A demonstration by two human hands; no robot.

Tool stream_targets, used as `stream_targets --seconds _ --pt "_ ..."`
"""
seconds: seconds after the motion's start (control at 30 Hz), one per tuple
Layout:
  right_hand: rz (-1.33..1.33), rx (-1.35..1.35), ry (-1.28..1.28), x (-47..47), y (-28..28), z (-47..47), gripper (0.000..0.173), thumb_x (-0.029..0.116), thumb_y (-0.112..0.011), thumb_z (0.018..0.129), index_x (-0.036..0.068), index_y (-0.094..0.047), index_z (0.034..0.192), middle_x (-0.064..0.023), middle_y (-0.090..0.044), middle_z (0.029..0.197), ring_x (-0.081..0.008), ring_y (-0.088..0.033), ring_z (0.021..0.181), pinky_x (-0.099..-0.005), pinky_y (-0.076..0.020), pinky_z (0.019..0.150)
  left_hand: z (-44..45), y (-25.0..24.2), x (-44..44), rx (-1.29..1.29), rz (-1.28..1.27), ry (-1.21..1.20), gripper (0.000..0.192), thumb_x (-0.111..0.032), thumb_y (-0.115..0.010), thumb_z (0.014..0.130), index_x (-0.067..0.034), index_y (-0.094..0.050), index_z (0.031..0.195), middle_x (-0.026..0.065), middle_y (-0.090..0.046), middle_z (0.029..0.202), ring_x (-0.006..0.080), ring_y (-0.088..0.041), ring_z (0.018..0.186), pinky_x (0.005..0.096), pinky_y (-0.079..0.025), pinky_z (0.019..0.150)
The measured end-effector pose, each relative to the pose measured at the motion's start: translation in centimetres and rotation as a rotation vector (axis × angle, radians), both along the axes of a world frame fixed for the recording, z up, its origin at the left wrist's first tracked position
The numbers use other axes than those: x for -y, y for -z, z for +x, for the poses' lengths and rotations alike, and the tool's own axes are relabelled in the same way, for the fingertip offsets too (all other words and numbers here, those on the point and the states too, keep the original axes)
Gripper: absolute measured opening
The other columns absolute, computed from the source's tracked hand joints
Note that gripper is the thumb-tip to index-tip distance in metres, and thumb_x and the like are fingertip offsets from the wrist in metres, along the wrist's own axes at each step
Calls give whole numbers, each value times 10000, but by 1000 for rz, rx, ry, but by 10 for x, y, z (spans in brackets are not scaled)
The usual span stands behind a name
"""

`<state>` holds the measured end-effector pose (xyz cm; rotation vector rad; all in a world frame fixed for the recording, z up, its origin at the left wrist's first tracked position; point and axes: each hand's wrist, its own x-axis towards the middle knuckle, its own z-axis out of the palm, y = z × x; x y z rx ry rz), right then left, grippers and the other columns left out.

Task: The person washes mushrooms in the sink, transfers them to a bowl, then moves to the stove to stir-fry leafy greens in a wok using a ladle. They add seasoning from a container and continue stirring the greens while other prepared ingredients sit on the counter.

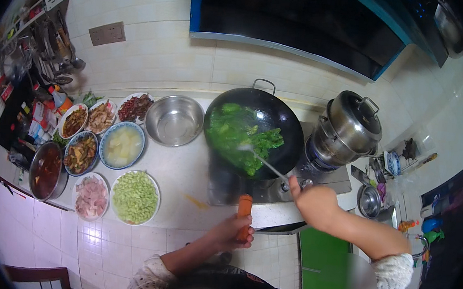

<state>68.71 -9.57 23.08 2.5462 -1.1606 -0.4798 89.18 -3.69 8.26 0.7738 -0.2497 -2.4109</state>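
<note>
A large black wok (pixel 287 127) sits on the stove, with wet leafy green vegetables (pixel 237 132) spread over its left and lower part. My right hand (pixel 313 202) grips a long-handled metal utensil (pixel 271 168), whose head lies among the greens and is partly hidden. Below the wok, my left hand (pixel 233 232) is closed around an orange cylindrical handle (pixel 245 206); whether this belongs to the wok cannot be told. To the wok's left stands a steel basin (pixel 174 120).
A lidded steel pot (pixel 350 124) stands over a lit burner at the right. Left on the counter are a plate of chopped green vegetable (pixel 135 197), a plate of raw meat pieces (pixel 91 196), a bowl of pale chunks in liquid (pixel 122 145) and a steel pot of red liquid (pixel 47 172).
</note>
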Motion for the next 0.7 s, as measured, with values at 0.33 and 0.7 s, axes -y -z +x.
stream_targets --seconds 0.33,0.7 --pt "28 -5 226 40 51 8 424 100 -441 853 -8 -420 1262 -147 -641 777 -291 -639 637 -408 -497 504 -1 0 -2 38 7 -34 214 -265 -535 900 -147 -371 969 30 -489 775 143 -505 648 317 -461 606" --pt "177 321 329 78 65 14 499 49 -476 772 -70 -386 1248 -250 -627 811 -381 -632 719 -469 -501 637 -1 6 -3 0 19 -53 208 -257 -555 888 -162 -385 961 18 -497 772 148 -517 655 328 -460 608"
